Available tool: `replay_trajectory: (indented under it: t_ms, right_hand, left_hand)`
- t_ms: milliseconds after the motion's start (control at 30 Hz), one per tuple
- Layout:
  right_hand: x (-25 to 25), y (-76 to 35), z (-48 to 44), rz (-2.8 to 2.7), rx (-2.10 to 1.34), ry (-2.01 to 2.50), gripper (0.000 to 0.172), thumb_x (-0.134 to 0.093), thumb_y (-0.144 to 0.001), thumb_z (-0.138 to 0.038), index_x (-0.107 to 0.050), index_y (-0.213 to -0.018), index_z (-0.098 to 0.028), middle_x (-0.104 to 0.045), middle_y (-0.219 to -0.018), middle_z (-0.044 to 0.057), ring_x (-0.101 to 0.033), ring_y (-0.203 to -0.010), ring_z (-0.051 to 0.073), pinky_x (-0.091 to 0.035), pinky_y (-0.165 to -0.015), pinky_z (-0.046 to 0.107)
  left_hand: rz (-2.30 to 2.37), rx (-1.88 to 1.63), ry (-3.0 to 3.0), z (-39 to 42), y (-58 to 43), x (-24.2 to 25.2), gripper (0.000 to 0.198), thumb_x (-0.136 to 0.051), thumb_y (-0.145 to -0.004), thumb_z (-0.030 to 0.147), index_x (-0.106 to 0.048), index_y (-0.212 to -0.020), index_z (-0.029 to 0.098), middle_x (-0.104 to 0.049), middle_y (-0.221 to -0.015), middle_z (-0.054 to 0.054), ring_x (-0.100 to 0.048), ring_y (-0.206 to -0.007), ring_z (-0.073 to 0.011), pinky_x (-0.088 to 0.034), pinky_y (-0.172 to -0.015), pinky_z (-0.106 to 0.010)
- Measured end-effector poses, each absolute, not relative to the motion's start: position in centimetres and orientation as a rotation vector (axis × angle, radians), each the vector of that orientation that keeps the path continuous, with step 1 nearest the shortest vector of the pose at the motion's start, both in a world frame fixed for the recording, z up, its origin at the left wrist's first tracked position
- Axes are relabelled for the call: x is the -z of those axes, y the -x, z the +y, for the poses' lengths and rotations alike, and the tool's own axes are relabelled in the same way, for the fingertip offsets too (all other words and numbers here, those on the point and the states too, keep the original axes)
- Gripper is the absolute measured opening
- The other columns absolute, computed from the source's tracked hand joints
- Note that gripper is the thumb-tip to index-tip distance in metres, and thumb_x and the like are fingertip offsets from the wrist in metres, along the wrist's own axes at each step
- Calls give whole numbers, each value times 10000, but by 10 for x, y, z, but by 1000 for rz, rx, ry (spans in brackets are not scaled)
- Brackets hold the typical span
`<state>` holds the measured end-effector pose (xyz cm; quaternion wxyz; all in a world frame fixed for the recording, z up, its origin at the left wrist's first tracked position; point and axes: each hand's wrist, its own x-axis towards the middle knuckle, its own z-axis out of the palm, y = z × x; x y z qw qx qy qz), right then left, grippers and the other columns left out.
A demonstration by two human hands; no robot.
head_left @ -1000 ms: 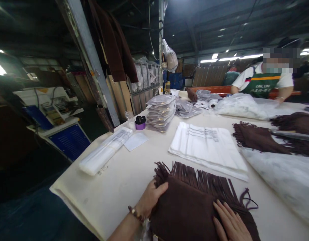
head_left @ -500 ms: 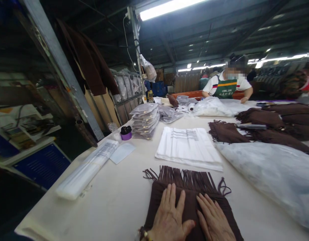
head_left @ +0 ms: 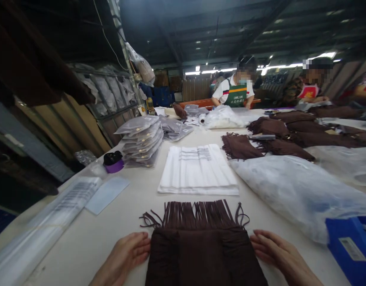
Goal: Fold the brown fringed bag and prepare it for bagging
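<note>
A folded dark brown fringed garment [head_left: 201, 254] lies flat on the table in front of me, its fringe pointing away and loose strands curling at both corners. At its left edge is my left hand [head_left: 128, 254], fingers stretched out and touching or almost touching the cloth. My right hand [head_left: 278, 254] is held the same way along the right edge, palm turned inward. Neither hand grips anything. Just beyond the fringe lies a stack of white printed plastic bags [head_left: 197, 171].
Bagged grey packets [head_left: 143, 143] are piled at the back left, beside a purple tape roll [head_left: 114, 165]. Banded clear bags [head_left: 52, 226] lie left. Right are a large plastic bag [head_left: 293, 186], a blue package [head_left: 349, 242] and brown fringed pieces [head_left: 269, 127]. Co-workers stand behind.
My hands have moved off the top of the folded garment, outward to its two sides. The camera view has turned right, bringing the blue package and another person into view.
</note>
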<state>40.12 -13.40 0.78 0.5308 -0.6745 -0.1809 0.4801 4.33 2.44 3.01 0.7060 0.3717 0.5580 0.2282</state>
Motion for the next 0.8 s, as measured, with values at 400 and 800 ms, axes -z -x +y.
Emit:
replay_trajectory:
  t_ms: [400,800]
  right_hand:
    - [-13,-410,-64,-257,-2128,898,362,-514,-839,-375,-649,-1017,-90,-689,-968,118,-607,-1005,204,-323,-1018,350]
    - [-28,-397,-10,-539,-2228,808,471,-644,-732,-308,-568,-1170,-151,-659,-1014,70,-612,-964,204,-419,-907,321]
  left_hand:
    - [528,-9,-567,79,-108,-29,420,-675,-707,333,-616,-1070,131,-650,-1074,-109,-532,-1121,-279,-333,-1021,-400]
    - [487,257,-561,110,-174,-15,620,-766,-566,267,-568,-1143,153,-655,-1054,-101,-571,-1048,-318,-432,-921,-421]
